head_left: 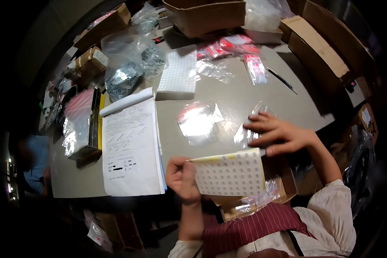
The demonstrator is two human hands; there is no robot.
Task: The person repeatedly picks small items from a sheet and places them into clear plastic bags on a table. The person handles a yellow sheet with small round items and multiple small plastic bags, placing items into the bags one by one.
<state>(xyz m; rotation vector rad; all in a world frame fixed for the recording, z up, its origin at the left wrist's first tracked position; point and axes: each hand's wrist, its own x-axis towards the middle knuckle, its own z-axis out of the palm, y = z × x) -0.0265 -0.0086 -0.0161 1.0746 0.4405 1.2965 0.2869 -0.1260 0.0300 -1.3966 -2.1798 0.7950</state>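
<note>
Head view, single frame. Left hand (181, 178) pinches the left edge of a white sticker sheet (230, 174), thumb over the front, fingers closed on it; the sheet carries rows of small round labels with a yellow strip along its top and is held just above an open cardboard box (288, 185) at the table's near edge. Right hand (279, 135) lies past the sheet's top right corner, fingers spread and pressing down on a small clear plastic bag (249, 133) on the grey table (241, 96); it rests on the bag and grips nothing. A second clear bag (198, 122) lies just to the left, apart from both hands. Further left, an open notepad (131, 148) with handwriting; behind it a white tray of small cells (178, 75), red-printed packets (228, 47), cardboard cartons (202, 15). Judgement: labelling step in hand, bag pinned flat, sheet ready. Next move likely calls for the right fingers to peel one label off cleanly while the left steadies the sheet.
</note>
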